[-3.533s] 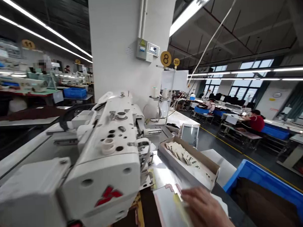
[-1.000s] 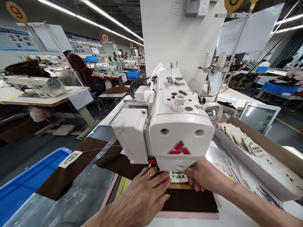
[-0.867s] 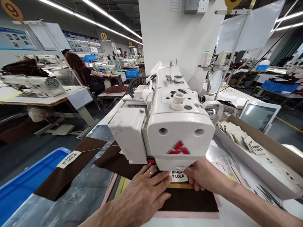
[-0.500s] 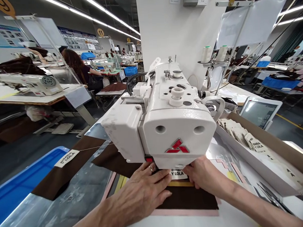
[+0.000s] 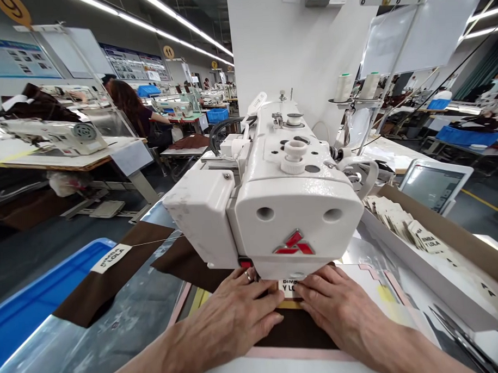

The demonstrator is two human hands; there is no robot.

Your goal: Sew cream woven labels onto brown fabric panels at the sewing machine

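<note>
A white sewing machine fills the middle of the view. Under its head lies a dark brown fabric piece with a white label on it. My left hand lies flat on the fabric left of the label, fingers stretched out, a ring on one finger. My right hand rests flat on the fabric just right of the label, fingertips touching the label's edge. Both hands press down and hold nothing.
A second brown piece with a sewn label hangs off the table's left over a blue bin. A cardboard box of labels and a touch screen stand right. Scissors lie at lower right. A person sits at a far table.
Since 3.5 s ago my view swung left onto the machine front and both hands came onto the fabric. In the last half second my right hand slid left, flattening beside the label.
</note>
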